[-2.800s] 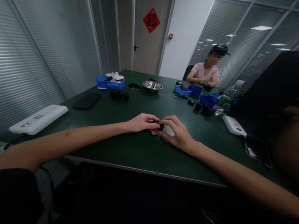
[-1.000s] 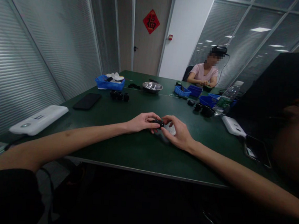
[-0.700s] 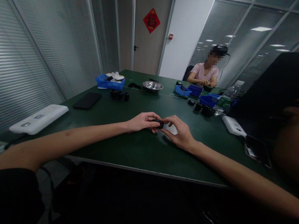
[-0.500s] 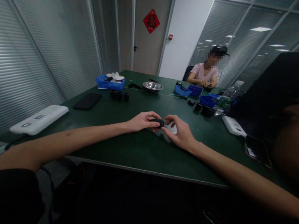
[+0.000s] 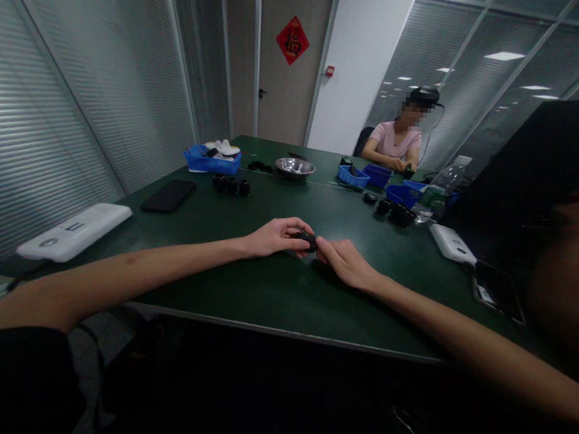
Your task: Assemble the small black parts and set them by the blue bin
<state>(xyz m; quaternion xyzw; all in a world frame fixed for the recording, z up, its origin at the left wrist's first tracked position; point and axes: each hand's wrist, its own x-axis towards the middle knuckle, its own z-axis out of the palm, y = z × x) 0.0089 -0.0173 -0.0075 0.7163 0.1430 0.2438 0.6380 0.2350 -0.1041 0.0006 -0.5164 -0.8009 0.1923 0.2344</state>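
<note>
My left hand [image 5: 280,238] is closed round a small black cylindrical part [image 5: 308,240], thumb in front and fingers behind. The part lies roughly level, just above the green table, its right end sticking out of the fingers. At that end my right hand [image 5: 345,261] is closed in a pinch, its fingertips touching or nearly touching the part. Whatever lies between the right fingertips is hidden.
Black round parts [image 5: 232,185] stand beyond my left hand, and more black parts [image 5: 400,214] sit at the right near a water bottle [image 5: 434,196]. Farther back are a steel bowl [image 5: 294,169] and blue bins [image 5: 353,176]. A person [image 5: 394,142] works across the table [image 5: 263,295].
My right hand has gone from parted fingers to a pinch at the black part's right end. The clear, whitish thing seen behind its fingers no longer shows. My left hand keeps its grip.
</note>
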